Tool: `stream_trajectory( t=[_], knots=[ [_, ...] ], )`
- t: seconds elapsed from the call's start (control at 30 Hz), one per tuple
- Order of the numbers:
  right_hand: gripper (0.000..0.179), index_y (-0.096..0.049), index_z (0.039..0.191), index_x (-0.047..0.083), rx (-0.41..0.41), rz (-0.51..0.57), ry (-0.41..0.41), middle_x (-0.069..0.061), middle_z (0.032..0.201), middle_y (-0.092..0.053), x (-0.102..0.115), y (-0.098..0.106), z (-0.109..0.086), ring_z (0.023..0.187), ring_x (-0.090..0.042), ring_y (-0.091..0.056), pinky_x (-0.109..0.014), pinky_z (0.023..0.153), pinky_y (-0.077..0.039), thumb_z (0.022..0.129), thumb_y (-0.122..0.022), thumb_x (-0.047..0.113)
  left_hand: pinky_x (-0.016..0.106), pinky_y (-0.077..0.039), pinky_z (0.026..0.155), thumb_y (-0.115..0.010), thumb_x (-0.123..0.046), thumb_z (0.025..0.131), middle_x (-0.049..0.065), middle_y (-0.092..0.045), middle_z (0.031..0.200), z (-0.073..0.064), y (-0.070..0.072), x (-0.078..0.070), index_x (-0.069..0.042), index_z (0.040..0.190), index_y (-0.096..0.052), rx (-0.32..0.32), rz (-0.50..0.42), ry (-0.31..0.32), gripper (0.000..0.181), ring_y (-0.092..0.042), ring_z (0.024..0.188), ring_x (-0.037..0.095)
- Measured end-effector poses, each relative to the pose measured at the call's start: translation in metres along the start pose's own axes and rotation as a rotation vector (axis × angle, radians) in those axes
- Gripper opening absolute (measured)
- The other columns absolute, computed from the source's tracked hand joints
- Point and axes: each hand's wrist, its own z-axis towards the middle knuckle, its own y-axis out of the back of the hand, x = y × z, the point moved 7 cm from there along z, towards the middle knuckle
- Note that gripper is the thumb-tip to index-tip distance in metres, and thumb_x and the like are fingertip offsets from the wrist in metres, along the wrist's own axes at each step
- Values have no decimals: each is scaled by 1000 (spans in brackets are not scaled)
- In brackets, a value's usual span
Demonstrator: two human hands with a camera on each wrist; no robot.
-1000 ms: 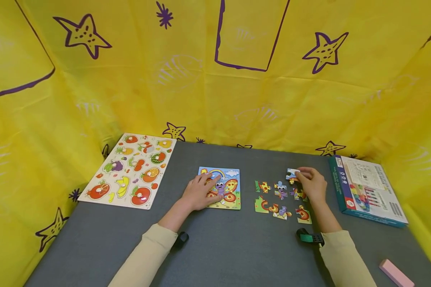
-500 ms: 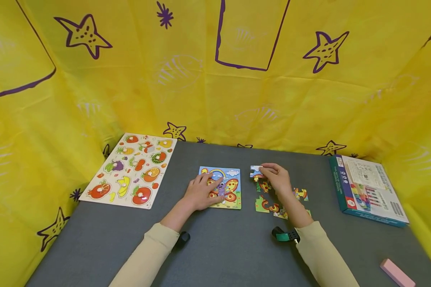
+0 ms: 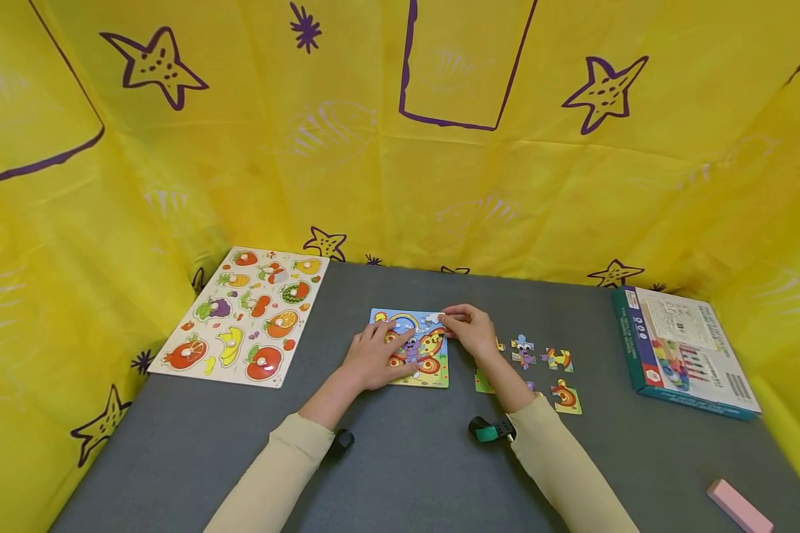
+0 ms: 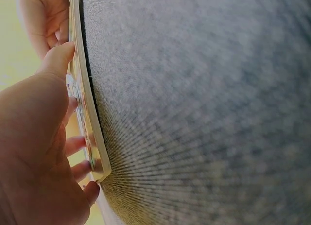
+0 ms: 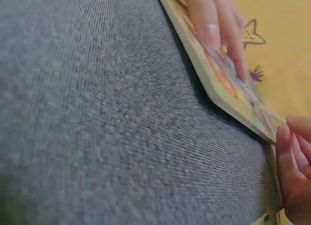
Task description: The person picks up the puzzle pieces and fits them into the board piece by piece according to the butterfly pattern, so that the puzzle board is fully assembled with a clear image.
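A square butterfly puzzle board (image 3: 433, 380) lies on the grey table. My left hand (image 3: 373, 359) rests on its left part with fingers spread; in the left wrist view, the thumb (image 4: 58, 60) and fingers lie over the board's face and edge. Over the upper right corner, my right hand (image 3: 472, 332) pinches a jigsaw piece (image 3: 433, 320) with sky print. In the right wrist view, thumb and fingertips meet right at the board's corner. To the right lie several loose jigsaw pieces, such as a purple one (image 3: 523, 352) and a red-orange one (image 3: 566, 398); the right forearm partly covers others.
A fruit knob puzzle (image 3: 240, 318) lies at the left of the table. At the right is a boxed set (image 3: 693, 355), with a pink block (image 3: 740, 506) nearer the front. A yellow patterned cloth (image 3: 400, 185) hangs behind and along the sides.
My right hand has carried the jigsaw piece leftward from the loose pieces to the board's upper right corner. My left hand has stayed on the board.
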Motion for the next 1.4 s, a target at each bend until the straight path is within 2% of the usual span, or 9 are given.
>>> stream_trajectory(
  t=[0.3, 0.5, 0.7, 0.87, 1.07, 1.4],
  knots=[
    [24, -72, 101, 5, -13, -207, 107, -7, 82, -67, 4, -6, 2, 60, -12, -65, -24, 57, -53, 87, -76, 25, 55, -30, 105, -56, -64, 89, 10, -30, 154, -1, 3, -3, -32, 151, -39, -10, 12, -5, 72, -25, 141, 34],
    [25, -73, 100, 9, -33, -314, 119, -4, 77, -62, 4, -6, 2, 57, -13, -59, -26, 58, -44, 87, -75, 31, 55, -29, 105, -56, -66, 88, 10, -29, 154, 0, 0, -3, -34, 151, -37, -3, 26, 7, 73, -25, 141, 35],
    [24, -73, 100, 10, -24, -340, 140, -3, 77, -61, 5, -8, 2, 56, -13, -58, -25, 55, -46, 88, -74, 31, 56, -28, 106, -53, -68, 87, 12, -27, 155, 3, -5, -2, -38, 152, -33, 21, 58, 14, 74, -23, 140, 37],
    [23, -72, 100, 9, -13, -326, 153, -4, 77, -61, 5, -9, 3, 54, -12, -59, -24, 53, -48, 88, -74, 29, 56, -27, 106, -52, -69, 87, 13, -25, 155, 0, -3, -5, -38, 152, -32, 29, 81, 20, 74, -22, 140, 37],
    [24, -72, 101, 8, -20, -348, 170, -4, 76, -61, 5, -9, 3, 52, -12, -58, -24, 51, -46, 88, -74, 29, 57, -27, 105, -54, -67, 88, 15, -27, 154, -2, 1, -9, -35, 151, -37, 12, 76, 1, 73, -24, 139, 40],
    [22, -71, 100, 7, 8, -365, 191, -5, 77, -60, 10, -12, 1, 53, -12, -58, -23, 51, -47, 89, -74, 25, 58, -25, 107, -54, -67, 88, 15, -25, 155, -1, 0, -7, -37, 152, -35, 35, 68, 3, 73, -21, 141, 40]
  ],
)
